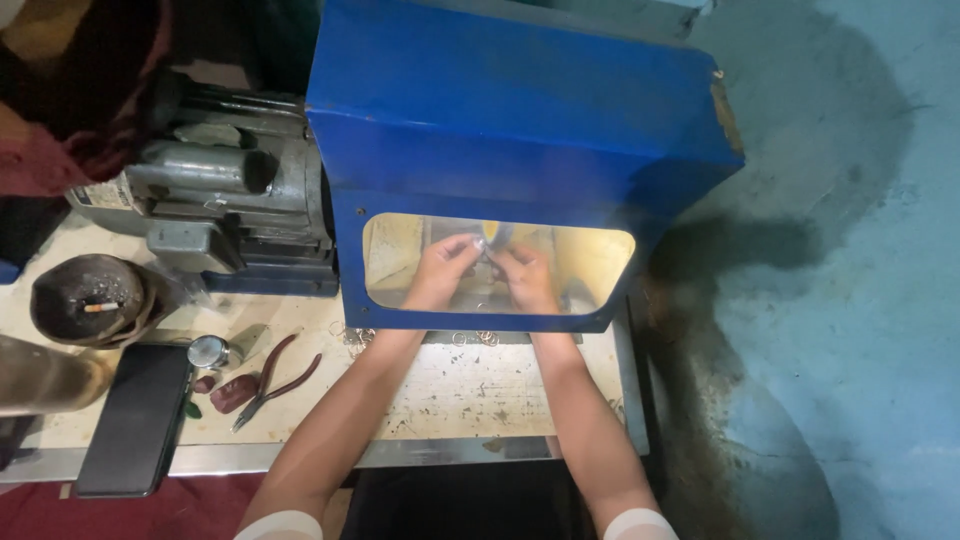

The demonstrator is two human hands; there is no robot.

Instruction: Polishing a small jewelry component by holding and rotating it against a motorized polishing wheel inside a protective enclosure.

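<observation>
Behind the clear window of the blue hood (520, 110), both hands meet at the middle. The left hand (443, 268) has its fingers pinched together on a small silvery piece (480, 243), and the right hand (523, 277) closes its fingertips on the same piece from the other side, so that the two hands touch around it. What the piece is cannot be told through the glare of the window; it sits just in front of a yellowish wheel (503, 236) lit from within the hood. Both forearms pass under the lower edge of the hood and run back toward the camera across the worn, pale surface (470, 390).

Just outside the hood's lower edge, a few small metal rings (358, 336) lie scattered on the surface near the left forearm, with more near the right one. Farther left lie pliers (272, 382) with dark red handles, a small round metal case (208, 352) and some reddish scraps beside them. A black phone (135, 418) lies flat near the front edge. Beyond it stands a round bowl of ash (85, 298) with a cigarette (101, 307) resting in it. A grey electric motor (215, 195) sits against the left side of the hood. A blue-green wall (860, 300) fills the right side.
</observation>
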